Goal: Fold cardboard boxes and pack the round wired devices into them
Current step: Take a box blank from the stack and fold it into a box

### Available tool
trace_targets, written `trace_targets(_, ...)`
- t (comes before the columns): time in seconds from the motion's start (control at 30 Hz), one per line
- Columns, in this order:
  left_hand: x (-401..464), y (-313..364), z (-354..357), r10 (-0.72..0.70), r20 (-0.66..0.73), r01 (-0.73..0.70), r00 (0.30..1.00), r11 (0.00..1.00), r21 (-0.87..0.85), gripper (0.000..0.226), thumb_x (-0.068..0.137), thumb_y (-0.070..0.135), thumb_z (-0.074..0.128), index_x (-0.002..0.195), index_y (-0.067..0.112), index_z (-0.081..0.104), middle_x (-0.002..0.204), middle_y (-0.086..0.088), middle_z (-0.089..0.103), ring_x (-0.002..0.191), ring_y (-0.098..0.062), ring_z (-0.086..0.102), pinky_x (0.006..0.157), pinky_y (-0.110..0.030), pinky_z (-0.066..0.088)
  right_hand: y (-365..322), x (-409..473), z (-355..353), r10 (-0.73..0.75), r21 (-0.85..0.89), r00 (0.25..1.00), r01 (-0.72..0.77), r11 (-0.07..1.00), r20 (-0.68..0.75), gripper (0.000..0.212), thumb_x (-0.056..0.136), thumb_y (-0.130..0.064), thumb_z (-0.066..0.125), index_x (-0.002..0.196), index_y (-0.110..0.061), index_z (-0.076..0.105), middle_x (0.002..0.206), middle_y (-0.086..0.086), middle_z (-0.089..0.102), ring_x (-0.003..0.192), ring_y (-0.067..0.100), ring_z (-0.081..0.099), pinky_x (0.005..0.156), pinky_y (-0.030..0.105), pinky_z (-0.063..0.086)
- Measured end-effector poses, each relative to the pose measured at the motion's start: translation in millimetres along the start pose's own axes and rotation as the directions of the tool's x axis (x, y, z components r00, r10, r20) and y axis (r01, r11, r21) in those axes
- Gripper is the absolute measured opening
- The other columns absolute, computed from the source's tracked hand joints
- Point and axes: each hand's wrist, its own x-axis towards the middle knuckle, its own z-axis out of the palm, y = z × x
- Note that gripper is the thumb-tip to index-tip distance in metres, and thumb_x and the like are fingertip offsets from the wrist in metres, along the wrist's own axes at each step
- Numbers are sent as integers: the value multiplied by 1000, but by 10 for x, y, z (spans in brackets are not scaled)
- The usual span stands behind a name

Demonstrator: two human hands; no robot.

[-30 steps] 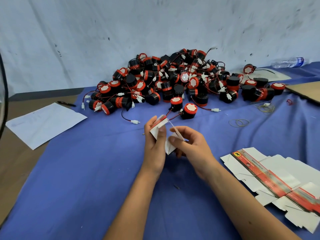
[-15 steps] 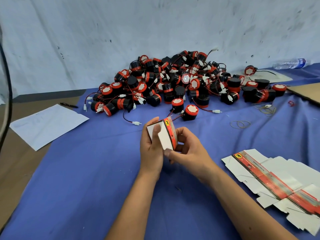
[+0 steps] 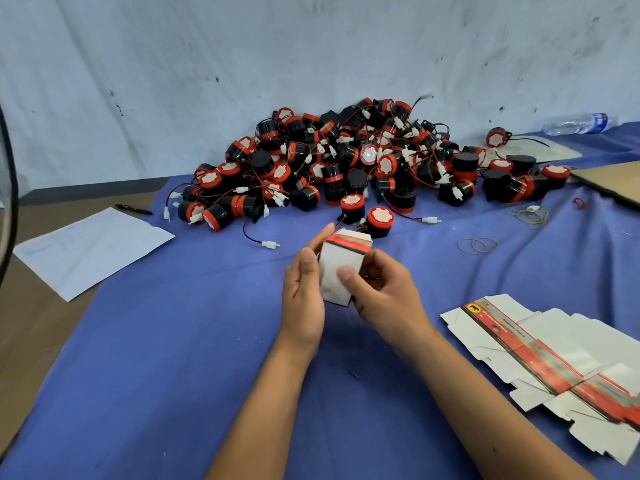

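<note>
A small white cardboard box [image 3: 337, 268] with a red stripe along its top is held above the blue cloth, between both hands. My left hand [image 3: 303, 299] grips its left side, thumb on the front face. My right hand [image 3: 381, 292] holds the right side, thumb pressed on the front. A large pile of round black-and-red wired devices [image 3: 346, 164] lies behind, and two of them [image 3: 379, 221] stand just beyond the box. Several flat unfolded boxes [image 3: 554, 362] lie at the right.
A white paper sheet [image 3: 93, 247] and a black pen [image 3: 133, 209] lie at the left. Rubber bands [image 3: 478, 244] lie right of the hands. A brown cardboard sheet [image 3: 609, 181] and a plastic bottle [image 3: 576, 123] are at the far right. A wall stands behind the pile.
The flat blank in my hands has been opened and turned into a box shape, and its white face is toward me now. Both hands have stayed in the same place.
</note>
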Motion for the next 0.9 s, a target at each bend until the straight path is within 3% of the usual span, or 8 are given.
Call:
trace_targets(0.13,-21,27,48,-23,35,21,999,998,52,46,105,45,33,137,34,64,142,1,64,137,-28,54,114,-55,43,12,31,-35,19,25,1000,-18,1000,-20,25,98,-20,66,120,-31,66,77,-4,69,53,16,54,44,26,43)
trace_targets(0.27,-1,29,55,22,1,-22,1000,995,100,40,104,41,36,131,36,66,138,2,66,136,-31,53,113,-55,43,17,19,-4,13,5,1000,-13,1000,-24,27,93,-15,68,116,-28,65,85,-1,72,54,19,57,45,27,45)
trace_targets(0.57,-14,1,72,48,0,-47,999,990,131,32,103,29,51,130,38,67,133,7,67,133,-26,55,111,-55,45,-7,6,-8,42,24,996,-40,999,-83,30,90,-10,67,105,-36,69,82,0,73,52,18,58,42,27,44)
trace_targets(0.7,-19,5,83,55,-10,-53,998,988,146,32,108,17,52,130,36,67,134,6,67,133,-24,55,112,-54,44,-24,9,-6,44,27,995,-42,999,-92,28,87,-14,65,103,-36,70,77,0,71,49,17,57,41,27,43)
trace_targets(0.9,-32,3,101,73,-25,-69,997,985,156,33,108,15,52,129,35,67,132,6,67,132,-26,55,112,-54,44,-31,2,-6,47,22,993,-44,999,-108,30,90,-8,63,102,-35,70,76,0,71,48,18,56,40,27,43)
